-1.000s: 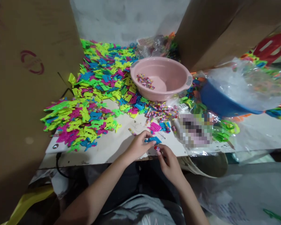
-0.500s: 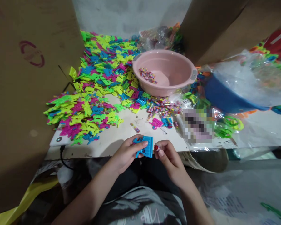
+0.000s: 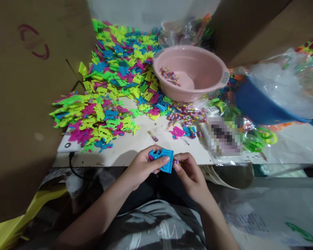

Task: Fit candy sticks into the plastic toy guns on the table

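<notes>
My left hand [image 3: 143, 166] is closed on a blue plastic toy piece [image 3: 163, 159], held just over the near edge of the white table [image 3: 135, 149]. Touching the piece's right side, my right hand [image 3: 188, 170] pinches a small wrapped candy [image 3: 175, 162]. On the table just beyond lie a single candy [image 3: 153, 135], a pink piece [image 3: 177, 132] and a blue piece [image 3: 190, 131]. A scatter of small candies [image 3: 186, 114] lies further back.
A big heap of green, yellow, pink and blue plastic pieces [image 3: 112, 86] covers the table's left and back. A pink basin [image 3: 190, 72] holds a few candies. A blue bowl [image 3: 261, 107] under clear plastic stands right. Cardboard walls [image 3: 23, 86] rise at both sides.
My left hand lifted the blue piece off the table and drew it back to the edge. My right hand brought the candy up against it. The view tilted downward.
</notes>
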`<state>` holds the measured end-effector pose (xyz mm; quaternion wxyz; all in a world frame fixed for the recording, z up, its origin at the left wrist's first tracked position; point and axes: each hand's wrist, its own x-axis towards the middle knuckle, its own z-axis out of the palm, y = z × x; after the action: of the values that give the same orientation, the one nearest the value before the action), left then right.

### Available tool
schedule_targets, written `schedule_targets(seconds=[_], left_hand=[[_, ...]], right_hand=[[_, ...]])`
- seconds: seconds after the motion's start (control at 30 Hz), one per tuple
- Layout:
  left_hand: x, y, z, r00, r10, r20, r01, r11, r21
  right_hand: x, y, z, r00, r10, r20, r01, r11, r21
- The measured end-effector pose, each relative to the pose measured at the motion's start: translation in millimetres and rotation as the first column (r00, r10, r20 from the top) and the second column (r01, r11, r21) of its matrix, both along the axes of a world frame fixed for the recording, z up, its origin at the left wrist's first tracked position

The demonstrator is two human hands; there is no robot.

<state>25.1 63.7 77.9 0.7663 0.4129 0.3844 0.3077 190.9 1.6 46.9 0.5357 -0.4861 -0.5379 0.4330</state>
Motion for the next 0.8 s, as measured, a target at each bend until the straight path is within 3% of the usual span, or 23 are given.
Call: schedule_targets(seconds=[0.17,0.27,0.4,0.5,0.63,0.8], left_hand=[[-4.4,-0.2,0.8,0.993,-0.002,-0.114,0.017,0.992,0.127],[-6.6,-1.3,-0.7,0.977,0.061,-0.205,-0.008,0.968,0.250],[-8.1,-6.4,-4.5,0.944,0.160,-0.290,-0.003,0.878,0.478],[-8.3,-10.4,-5.5,0.924,0.203,-0.323,0.029,0.806,0.591],[-7.4,-14.2,-4.8,0.905,0.256,-0.339,0.036,0.749,0.661],[-6.7,-20.8,-10.6,0.913,0.292,-0.284,-0.031,0.744,0.667]], right_hand=[[-1.4,1.0,-1.8,0.999,-0.027,0.032,0.026,0.999,0.024],[-2.2,1.1,-0.5,0.992,-0.066,0.111,0.059,0.996,0.064],[-2.3,0.5,5.6,0.953,-0.118,0.278,0.086,0.988,0.125],[-2.4,-0.9,11.0,0.880,-0.173,0.442,0.097,0.977,0.190],[-5.2,-2.7,14.3,0.825,-0.193,0.531,0.074,0.969,0.236],[-12.2,-4.5,13.3,0.798,-0.237,0.555,0.078,0.952,0.295]])
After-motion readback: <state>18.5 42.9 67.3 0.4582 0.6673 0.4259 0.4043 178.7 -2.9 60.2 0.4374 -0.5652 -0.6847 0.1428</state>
